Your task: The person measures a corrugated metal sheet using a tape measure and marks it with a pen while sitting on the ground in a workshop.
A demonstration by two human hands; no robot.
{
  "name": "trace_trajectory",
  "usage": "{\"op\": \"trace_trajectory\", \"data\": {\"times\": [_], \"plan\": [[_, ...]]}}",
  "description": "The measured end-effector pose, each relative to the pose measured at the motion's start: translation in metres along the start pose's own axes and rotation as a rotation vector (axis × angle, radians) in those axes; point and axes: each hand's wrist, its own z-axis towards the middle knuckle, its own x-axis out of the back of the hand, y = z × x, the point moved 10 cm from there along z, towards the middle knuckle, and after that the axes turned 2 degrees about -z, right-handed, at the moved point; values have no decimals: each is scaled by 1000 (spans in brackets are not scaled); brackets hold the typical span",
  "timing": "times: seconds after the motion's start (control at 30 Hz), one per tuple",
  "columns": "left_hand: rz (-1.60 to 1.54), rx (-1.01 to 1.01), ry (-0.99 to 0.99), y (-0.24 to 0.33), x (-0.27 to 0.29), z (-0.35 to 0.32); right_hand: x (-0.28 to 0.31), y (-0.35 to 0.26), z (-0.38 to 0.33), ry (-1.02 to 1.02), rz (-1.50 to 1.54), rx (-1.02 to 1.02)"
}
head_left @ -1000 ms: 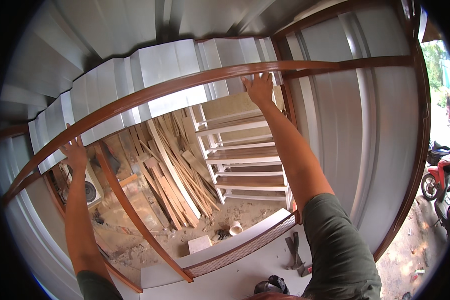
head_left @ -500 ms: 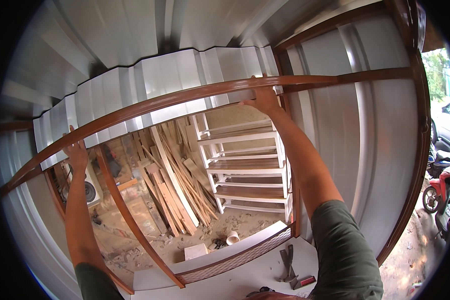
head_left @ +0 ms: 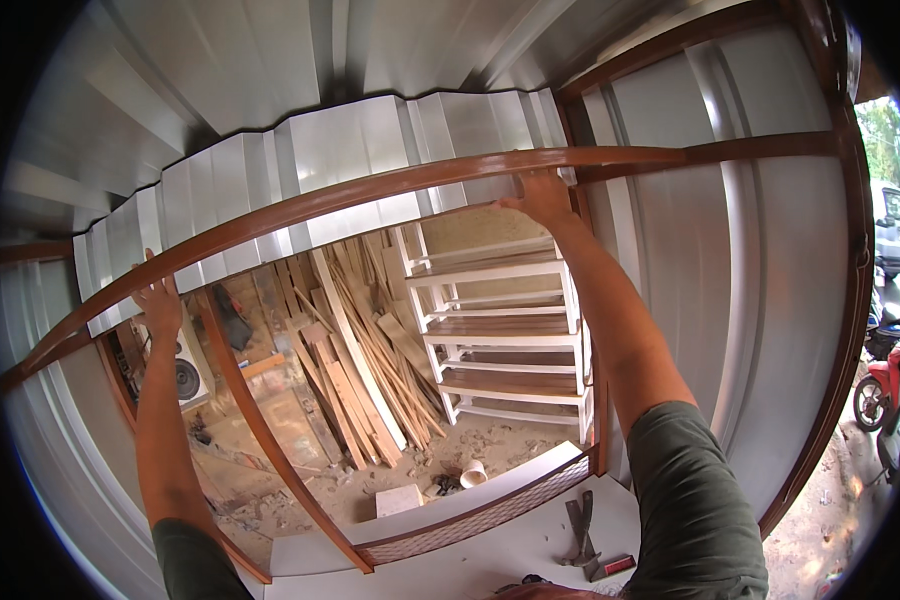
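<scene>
Likely light and slippery, the ribbed sheet (head_left: 348,145) suits support toward its left and right ends, where the left hand (head_left: 160,303) lies spread open, the right hand (head_left: 546,200) half-hidden, grip unclear.

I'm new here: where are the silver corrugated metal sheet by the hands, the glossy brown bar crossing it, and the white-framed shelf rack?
Silver corrugated metal sheet (head_left: 345,140): head view, ribbed face.
Glossy brown bar (head_left: 390,182): head view, middle stretch.
White-framed shelf rack (head_left: 505,328): head view, middle brown shelf.
</scene>
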Motion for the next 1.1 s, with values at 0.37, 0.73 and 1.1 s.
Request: {"op": "trace_trajectory", "data": {"times": [0.37, 0.73, 1.1], "plan": [[149, -13, 76, -26, -23, 18, -1, 0, 2, -24, 60, -13], [138, -10, 139, -20, -14, 11, 7, -3, -1, 7, -3, -9], [99, 60, 69, -29, -14, 18, 3, 1, 4, 29, 44, 17]]}}
